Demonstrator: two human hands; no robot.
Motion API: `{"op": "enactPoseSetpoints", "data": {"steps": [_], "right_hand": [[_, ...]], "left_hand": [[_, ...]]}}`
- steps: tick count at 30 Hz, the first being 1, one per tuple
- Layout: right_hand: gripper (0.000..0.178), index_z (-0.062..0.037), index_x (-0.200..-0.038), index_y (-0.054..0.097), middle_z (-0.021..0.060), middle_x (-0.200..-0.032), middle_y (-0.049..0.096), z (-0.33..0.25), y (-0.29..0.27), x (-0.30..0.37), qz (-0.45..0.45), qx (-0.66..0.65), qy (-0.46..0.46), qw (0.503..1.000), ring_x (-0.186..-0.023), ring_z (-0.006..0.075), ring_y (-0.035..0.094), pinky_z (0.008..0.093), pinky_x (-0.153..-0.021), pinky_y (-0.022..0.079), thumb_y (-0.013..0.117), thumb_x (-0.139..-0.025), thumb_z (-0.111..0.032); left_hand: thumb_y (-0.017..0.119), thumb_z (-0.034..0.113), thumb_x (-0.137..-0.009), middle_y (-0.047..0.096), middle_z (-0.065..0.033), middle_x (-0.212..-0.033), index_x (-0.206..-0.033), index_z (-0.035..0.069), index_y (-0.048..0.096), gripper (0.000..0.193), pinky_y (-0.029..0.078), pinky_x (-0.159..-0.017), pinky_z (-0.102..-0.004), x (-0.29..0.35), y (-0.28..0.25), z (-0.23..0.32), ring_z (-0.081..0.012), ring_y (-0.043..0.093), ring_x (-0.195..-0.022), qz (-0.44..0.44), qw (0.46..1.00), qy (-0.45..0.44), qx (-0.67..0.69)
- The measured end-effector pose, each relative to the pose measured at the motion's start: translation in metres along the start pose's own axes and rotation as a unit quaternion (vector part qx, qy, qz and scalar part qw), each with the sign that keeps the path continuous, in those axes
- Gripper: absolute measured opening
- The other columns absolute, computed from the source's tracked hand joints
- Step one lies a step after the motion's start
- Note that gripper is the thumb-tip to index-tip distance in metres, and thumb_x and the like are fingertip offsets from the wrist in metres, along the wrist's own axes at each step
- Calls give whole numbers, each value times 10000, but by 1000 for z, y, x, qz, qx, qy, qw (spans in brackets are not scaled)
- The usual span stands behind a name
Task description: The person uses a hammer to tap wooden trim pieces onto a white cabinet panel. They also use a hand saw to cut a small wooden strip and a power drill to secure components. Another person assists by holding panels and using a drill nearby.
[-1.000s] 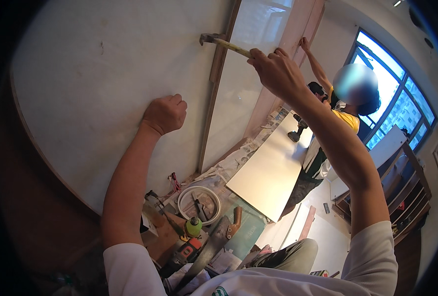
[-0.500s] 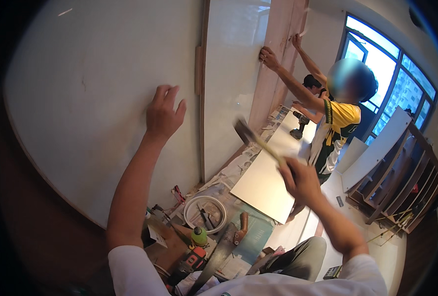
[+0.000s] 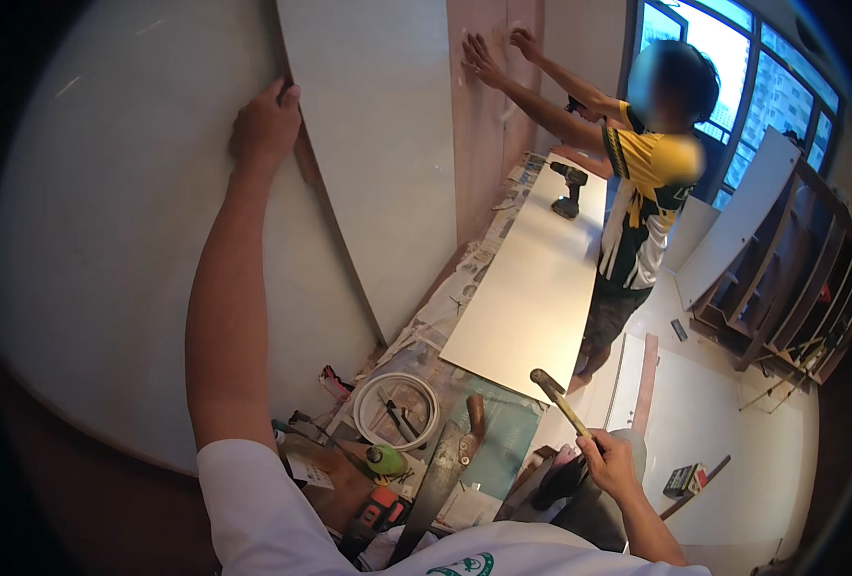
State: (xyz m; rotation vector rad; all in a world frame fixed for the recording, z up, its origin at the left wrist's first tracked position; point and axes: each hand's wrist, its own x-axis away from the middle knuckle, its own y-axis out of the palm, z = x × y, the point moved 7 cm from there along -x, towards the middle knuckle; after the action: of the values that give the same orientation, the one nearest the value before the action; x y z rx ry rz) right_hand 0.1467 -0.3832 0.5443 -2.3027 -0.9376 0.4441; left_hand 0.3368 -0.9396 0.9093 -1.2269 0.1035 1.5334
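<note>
A hammer (image 3: pixel 570 415) is in my right hand (image 3: pixel 612 465), low in front of me, its head pointing up and to the left. My left hand (image 3: pixel 267 127) is raised on the left, fingers curled at a brown wooden strip (image 3: pixel 335 226) where two large white panels meet. One panel (image 3: pixel 119 250) fills the left side; the other panel (image 3: pixel 373 144) stands right of the strip. A small wood block shows just below my left fingers, partly hidden.
A white board (image 3: pixel 522 298) bearing a cordless drill (image 3: pixel 568 189) lies ahead. Closer are a handsaw (image 3: pixel 450 470), a coiled white hose (image 3: pixel 433 408), a green bottle (image 3: pixel 385 459) and a red-black tool (image 3: pixel 378 509). A co-worker (image 3: pixel 647 182) reaches to the wall. Brown shelving (image 3: pixel 791 278) stands right.
My left hand has gone up and left from over the panel to the strip, its fingers closing there. My right hand has lowered the hammer. The view has shifted.
</note>
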Motion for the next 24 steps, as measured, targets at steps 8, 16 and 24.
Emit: {"op": "enactPoseSetpoints", "data": {"steps": [8,16,24], "right_hand": [[230,-4,-1031,735,118,-726,723,-9,10,-8,-17,-23,20,999,-633,221,697,350,-617,526,677,-980,-220],[242,-7,-1049,744,199,-780,701,16,14,4,-34,23,41,998,-686,324,705,398,-636,523,707,-952,-225],[238,8,-998,731,135,-690,653,52,5,20,25,-42,36,998,-609,214,623,353,-584,482,697,-969,-226]], "left_hand": [[500,619,-986,751,-181,-1064,-1357,154,618,606,565,-877,-513,13,4,12,-408,711,-1017,94,983,67,-146],[541,743,-907,751,-172,-849,-1288,102,644,753,597,-690,-463,11,8,15,-390,739,-798,145,961,148,-181],[551,692,-948,714,-139,-727,-1209,61,697,698,563,-626,-400,-5,-1,-1,-273,719,-647,226,936,193,-190]]}}
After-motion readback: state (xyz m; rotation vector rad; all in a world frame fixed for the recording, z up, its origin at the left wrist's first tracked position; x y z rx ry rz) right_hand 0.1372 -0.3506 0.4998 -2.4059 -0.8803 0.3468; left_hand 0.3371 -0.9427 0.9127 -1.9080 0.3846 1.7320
